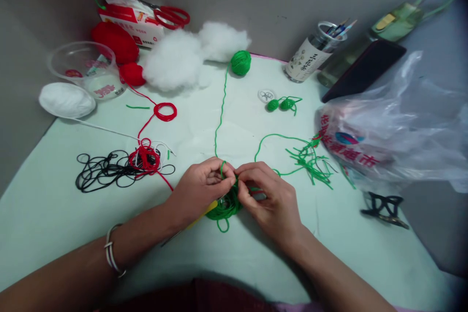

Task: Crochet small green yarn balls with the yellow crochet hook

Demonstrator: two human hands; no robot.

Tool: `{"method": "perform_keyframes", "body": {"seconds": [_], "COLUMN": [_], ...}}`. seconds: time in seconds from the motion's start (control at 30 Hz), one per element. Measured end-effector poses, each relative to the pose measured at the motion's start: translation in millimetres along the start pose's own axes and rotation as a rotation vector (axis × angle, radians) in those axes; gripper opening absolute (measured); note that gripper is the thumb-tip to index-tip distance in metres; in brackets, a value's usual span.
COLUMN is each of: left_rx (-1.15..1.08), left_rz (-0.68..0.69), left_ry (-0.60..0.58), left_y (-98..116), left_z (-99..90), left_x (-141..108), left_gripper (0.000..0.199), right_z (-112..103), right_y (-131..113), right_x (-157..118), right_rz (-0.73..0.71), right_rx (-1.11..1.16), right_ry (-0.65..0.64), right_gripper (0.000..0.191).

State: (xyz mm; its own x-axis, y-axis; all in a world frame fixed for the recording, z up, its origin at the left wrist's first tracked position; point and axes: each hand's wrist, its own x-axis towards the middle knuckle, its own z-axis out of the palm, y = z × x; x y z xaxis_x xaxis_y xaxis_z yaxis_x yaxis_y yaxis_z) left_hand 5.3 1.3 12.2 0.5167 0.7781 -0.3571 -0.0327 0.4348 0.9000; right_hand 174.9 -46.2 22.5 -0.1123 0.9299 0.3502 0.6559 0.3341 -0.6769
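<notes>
My left hand (204, 183) pinches green yarn, with a strand looped over its index finger. Close against it, my right hand (268, 192) is pinched on the same yarn; the small piece between the fingertips is mostly hidden. Beneath both hands lies a coil of green yarn (224, 210) on the table. A yellow-handled tool (203, 212) with a thin metal shaft rests partly under my left hand. From the green yarn ball (241, 63) at the back, one strand runs down to my hands. Another strand curves off to the right.
Black cord (106, 171) and red yarn (146, 157) lie tangled at left, near a white yarn ball (67, 100) and a plastic bowl (86, 70). White stuffing (175, 61) sits behind. Green scraps (310, 162), a plastic bag (387, 126), a phone (365, 70) and a black clip (385, 208) are at right.
</notes>
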Motion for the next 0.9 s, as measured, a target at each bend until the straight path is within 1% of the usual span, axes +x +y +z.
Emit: {"method": "perform_keyframes", "body": {"seconds": [0.1,0.27,0.4,0.53,0.6,0.67,0.8,0.9], "left_rx": [-0.039,-0.085,-0.131,-0.135,-0.123,-0.145,-0.254,-0.285], "left_rz": [-0.039,-0.041,-0.033,-0.002,-0.016,-0.04,-0.058,-0.085], "left_ry": [-0.011,-0.019,0.009,0.015,0.009,-0.004,-0.033,-0.043], "left_y": [-2.9,-3.5,-1.6,-1.8,-1.2,0.2,2.4,0.9], "left_z": [-2.8,-4.1,-1.7,-1.4,-1.5,-1.1,0.1,-0.7], "left_x": [1.1,2.3,1.0,-0.1,-0.6,-1.1,-0.7,1.0], "left_gripper": [0.017,0.02,0.021,0.017,0.015,0.018,0.028,0.028], "right_z": [-0.9,-3.2,-3.2,-2.2,-2.3,-2.8,-3.6,-3.5], "right_y": [1.1,1.5,0.2,-0.7,-0.7,-0.7,-1.6,-2.4], "right_x": [1.4,4.0,3.2,2.0,2.0,2.2,2.1,2.3], "right_rz": [0.059,0.127,0.106,0.08,0.066,0.048,0.013,0.0], "right_rx": [0.058,0.137,0.122,0.102,0.089,0.071,0.046,0.033], "right_ry": [-0.012,-0.029,-0.028,-0.024,-0.022,-0.023,-0.028,-0.021], "right_gripper": [0.017,0.013,0.013,0.015,0.015,0.015,0.015,0.015]}}
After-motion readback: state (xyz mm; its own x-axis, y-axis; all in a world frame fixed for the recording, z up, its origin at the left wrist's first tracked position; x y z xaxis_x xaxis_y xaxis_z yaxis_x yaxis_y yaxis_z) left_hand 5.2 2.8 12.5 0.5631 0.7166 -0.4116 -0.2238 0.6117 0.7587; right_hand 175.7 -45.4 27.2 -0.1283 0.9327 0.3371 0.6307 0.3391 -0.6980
